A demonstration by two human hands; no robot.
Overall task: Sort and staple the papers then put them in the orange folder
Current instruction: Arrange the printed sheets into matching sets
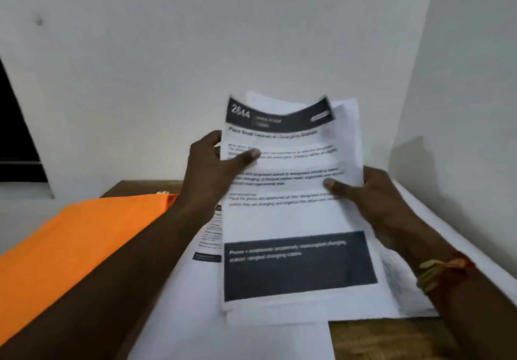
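Observation:
I hold a stack of printed papers (pixel 296 219) upright above the table; the top sheet has a dark header and a dark block near its bottom. My left hand (pixel 212 169) grips the stack's left edge, thumb across the front. My right hand (pixel 372 191) grips the right edge, thumb on the text. More white sheets (pixel 179 303) lie flat on the table beneath. The orange folder (pixel 72 242) lies shut to the left, partly under my left forearm. No stapler is in view.
A brown wooden table (pixel 391 340) carries everything and stands against a white wall (pixel 251 37), with another white wall close on the right. A dark opening (pixel 14 135) shows at far left.

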